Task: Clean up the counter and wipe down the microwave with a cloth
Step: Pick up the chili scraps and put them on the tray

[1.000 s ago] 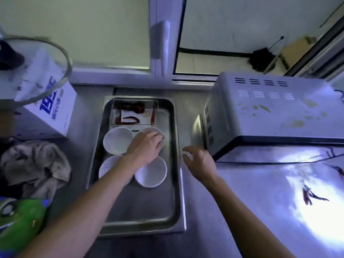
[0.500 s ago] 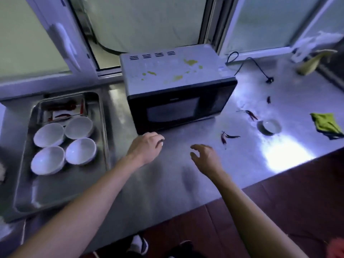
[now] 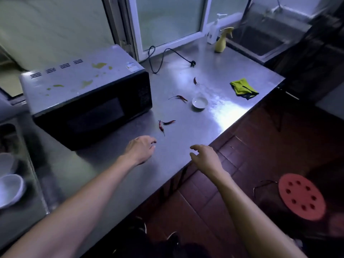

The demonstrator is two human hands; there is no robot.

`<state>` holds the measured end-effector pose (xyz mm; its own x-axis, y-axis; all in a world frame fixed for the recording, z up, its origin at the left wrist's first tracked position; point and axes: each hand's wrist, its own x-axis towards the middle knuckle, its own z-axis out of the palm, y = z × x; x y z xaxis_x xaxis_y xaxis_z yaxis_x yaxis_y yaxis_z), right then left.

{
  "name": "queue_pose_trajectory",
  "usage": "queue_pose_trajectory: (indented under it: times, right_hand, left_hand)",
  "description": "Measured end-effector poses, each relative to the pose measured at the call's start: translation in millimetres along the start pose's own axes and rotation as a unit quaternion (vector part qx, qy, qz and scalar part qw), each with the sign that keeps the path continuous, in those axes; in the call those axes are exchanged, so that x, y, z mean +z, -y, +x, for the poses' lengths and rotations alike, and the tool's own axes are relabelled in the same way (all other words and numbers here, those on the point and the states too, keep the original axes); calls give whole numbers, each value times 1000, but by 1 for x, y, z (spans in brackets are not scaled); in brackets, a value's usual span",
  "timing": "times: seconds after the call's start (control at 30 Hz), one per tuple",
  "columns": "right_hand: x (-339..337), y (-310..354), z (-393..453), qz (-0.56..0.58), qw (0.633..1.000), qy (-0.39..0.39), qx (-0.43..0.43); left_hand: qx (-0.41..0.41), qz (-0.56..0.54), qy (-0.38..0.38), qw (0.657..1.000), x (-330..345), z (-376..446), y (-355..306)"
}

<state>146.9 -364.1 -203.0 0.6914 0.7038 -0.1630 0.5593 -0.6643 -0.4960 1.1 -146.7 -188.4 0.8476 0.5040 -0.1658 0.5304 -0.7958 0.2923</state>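
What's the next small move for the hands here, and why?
Probably the left hand reaching forward to pick up the nearest dried chilies. Both hands are empty, the right hand over the counter edge, and these chilies lie closest, just beyond the left fingertips, near the microwave corner. The green cloth lies farther off.

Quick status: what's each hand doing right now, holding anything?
Left hand: empty, fingers loosely curled, above the counter near the microwave.
Right hand: open and empty, at the counter's front edge.
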Motion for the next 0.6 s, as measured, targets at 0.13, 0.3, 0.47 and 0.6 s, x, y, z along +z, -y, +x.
queue_pose_trajectory:
  times: [0.13,0.3,0.47,0.6]
  right_hand:
    - [-9,-30,-8,1,999,-19,35]
    - [-11,-52,7,-22,999,-3,36]
    - [-11,-51,61,-31,999,24,11]
    - [-5,-44,117,-44,997,58,-19]
  left_hand:
    - [-18,-19,6,1000,13,25,-21]
    - [-74,-67,-3,995,31,60,-25]
    - [-119,-114,-19,986,49,102,-11]
    - [-166,-144,-41,975,63,141,8]
